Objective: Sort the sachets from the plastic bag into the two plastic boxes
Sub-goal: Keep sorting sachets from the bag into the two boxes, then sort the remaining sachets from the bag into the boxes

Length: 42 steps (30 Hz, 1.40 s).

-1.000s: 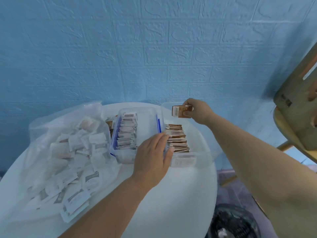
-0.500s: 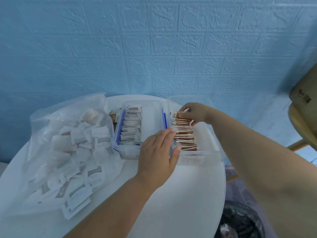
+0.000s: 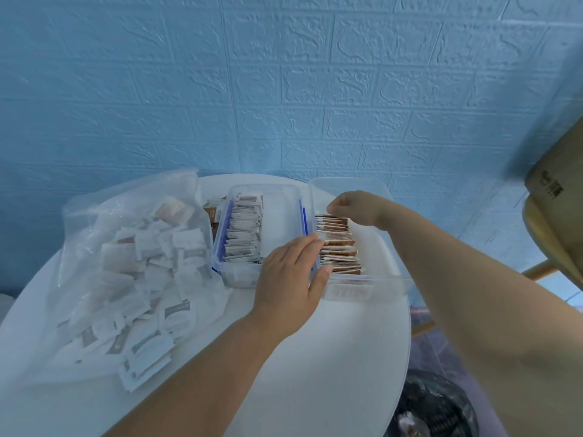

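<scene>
Risk: brown sachet row (image 3: 339, 247) in right box (image 3: 378, 280) fans over if left hand (image 3: 293, 275), flat with fingers straight against it, lifts before right hand (image 3: 350, 206), pinching the far-end sachet (image 3: 331, 217), seats it.

brown sachets (image 3: 339, 244), white sachets (image 3: 243, 234), white table (image 3: 315, 357), blue brick-patterned wall (image 3: 284, 89)
</scene>
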Each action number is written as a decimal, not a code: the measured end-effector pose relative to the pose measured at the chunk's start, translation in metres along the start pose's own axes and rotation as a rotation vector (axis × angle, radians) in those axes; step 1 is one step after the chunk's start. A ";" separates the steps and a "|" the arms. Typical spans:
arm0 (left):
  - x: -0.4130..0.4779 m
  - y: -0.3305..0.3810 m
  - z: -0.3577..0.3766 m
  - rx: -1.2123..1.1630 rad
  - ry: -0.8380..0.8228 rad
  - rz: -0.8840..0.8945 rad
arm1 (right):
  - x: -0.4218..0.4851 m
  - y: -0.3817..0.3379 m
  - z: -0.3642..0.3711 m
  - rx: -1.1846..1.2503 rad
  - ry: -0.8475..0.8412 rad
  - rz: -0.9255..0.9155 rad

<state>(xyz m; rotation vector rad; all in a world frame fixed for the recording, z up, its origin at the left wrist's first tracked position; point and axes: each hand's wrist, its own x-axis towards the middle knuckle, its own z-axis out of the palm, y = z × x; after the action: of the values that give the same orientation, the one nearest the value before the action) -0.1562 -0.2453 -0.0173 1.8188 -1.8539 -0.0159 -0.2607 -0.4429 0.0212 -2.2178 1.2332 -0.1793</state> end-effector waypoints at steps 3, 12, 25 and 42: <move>-0.008 -0.001 -0.014 -0.183 0.060 0.045 | -0.016 -0.019 -0.004 0.027 0.101 -0.107; -0.120 -0.051 -0.065 -0.086 0.335 -0.076 | -0.109 -0.116 0.061 0.176 0.018 -0.580; -0.175 -0.109 -0.072 0.049 0.216 -0.381 | -0.123 -0.130 0.186 -0.260 -0.070 -0.647; -0.167 -0.115 -0.094 -0.276 0.662 -0.671 | -0.098 -0.168 0.191 -0.226 -0.098 -0.423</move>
<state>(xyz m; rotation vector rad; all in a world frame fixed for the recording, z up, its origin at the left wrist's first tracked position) -0.0229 -0.0669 -0.0397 1.8577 -0.7184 0.0752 -0.1189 -0.2151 -0.0263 -2.6303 0.7495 -0.0969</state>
